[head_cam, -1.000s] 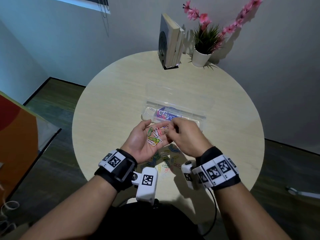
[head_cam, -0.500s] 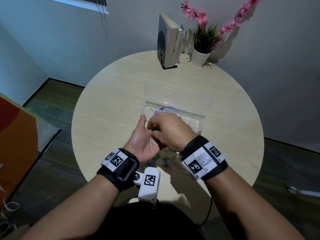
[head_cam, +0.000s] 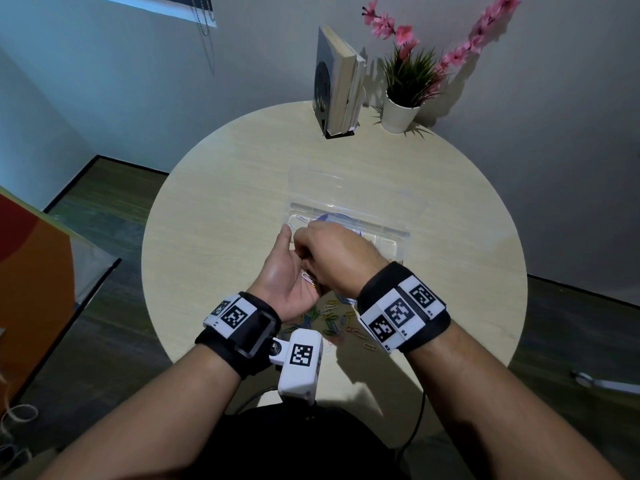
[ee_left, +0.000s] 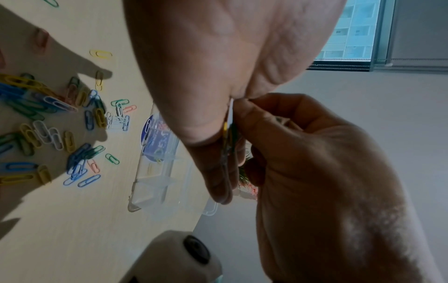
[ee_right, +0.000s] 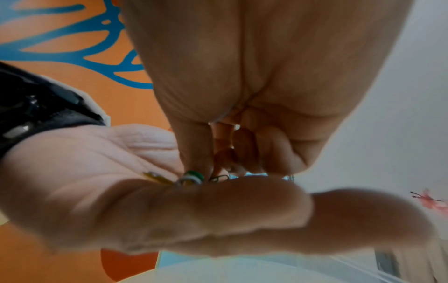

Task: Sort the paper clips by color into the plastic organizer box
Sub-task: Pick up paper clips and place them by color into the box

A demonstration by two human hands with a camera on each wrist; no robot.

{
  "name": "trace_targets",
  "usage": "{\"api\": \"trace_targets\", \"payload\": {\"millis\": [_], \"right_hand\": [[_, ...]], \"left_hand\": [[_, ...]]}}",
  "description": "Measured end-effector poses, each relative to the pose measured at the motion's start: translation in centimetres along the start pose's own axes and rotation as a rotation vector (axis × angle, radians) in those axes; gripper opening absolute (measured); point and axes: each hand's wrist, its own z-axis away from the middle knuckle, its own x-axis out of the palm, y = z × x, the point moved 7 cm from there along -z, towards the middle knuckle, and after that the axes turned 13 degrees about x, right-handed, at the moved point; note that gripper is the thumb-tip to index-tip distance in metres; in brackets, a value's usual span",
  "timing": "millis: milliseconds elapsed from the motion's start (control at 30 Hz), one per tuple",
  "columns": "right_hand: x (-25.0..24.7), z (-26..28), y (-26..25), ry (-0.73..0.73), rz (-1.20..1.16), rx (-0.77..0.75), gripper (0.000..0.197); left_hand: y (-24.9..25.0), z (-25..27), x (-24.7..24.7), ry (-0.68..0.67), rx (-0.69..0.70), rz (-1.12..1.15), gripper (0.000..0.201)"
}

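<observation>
My left hand (head_cam: pixel 282 275) is held palm up above the table's near side, with several coloured paper clips lying in it. A white clip (head_cam: pixel 308 279) shows at the heel of the palm. My right hand (head_cam: pixel 332 261) lies over that palm with its fingers curled down. In the right wrist view its thumb and fingertips (ee_right: pixel 194 164) pinch a green clip (ee_right: pixel 192 176) beside a yellow clip (ee_right: pixel 155 177). The clear plastic organizer box (head_cam: pixel 401 233) lies open just beyond the hands. A loose pile of coloured clips (head_cam: pixel 329 320) is spread on the table under the wrists.
The round wooden table (head_cam: pixel 214 216) carries upright books in a black holder (head_cam: pixel 337 91) and a white potted plant (head_cam: pixel 401 112) at its far edge. One or two white clips (head_cam: pixel 301 219) lie in the box's left compartment. An orange panel (head_cam: pixel 31 271) stands to the left.
My right hand has swung left over the left palm and now covers most of the clips there. Both hands have drifted slightly toward the box.
</observation>
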Motion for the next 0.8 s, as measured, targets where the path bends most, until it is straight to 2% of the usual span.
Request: {"api": "trace_targets", "payload": {"millis": [133, 200, 300, 433, 467, 567, 633, 733, 800], "right_hand": [[0.2, -0.3, 0.2, -0.008, 0.059, 0.004, 0.009], [-0.3, -0.4, 0.4, -0.025, 0.0, 0.0, 0.01], [-2.5, -0.7, 2.7, 0.038, -0.369, 0.09, 0.011], [-3.0, -0.9, 9.5, 0.128, -0.947, 0.367, 0.023], [-2.3, -0.9, 11.6, 0.148, -1.027, 0.456, 0.025], [0.2, -1.1, 17.2, 0.183, -0.918, 0.718, 0.027], [2.2, -1.4, 20.0, 0.132, -0.795, 0.84, 0.027], [4.2, -2.3, 22.8, 0.117, -0.683, 0.943, 0.027], [3.9, -2.6, 22.6, 0.117, -0.607, 0.975, 0.025]], "left_hand": [[0.0, -0.2, 0.2, -0.011, -0.01, 0.008, 0.081], [0.1, -0.2, 0.3, -0.024, -0.011, 0.017, 0.082], [0.2, -0.4, 0.2, -0.052, -0.011, 0.006, 0.085], [0.3, -1.0, -0.9, -0.021, -0.018, 0.001, 0.087], [0.3, -1.1, -1.1, -0.02, -0.018, 0.007, 0.087], [0.5, -1.3, -1.5, -0.022, -0.018, 0.007, 0.087], [0.6, -1.5, -1.6, -0.022, -0.015, 0.01, 0.086], [0.9, -1.9, -1.9, -0.015, -0.012, 0.001, 0.086], [1.0, -2.1, -2.1, -0.012, -0.011, -0.001, 0.086]]}}
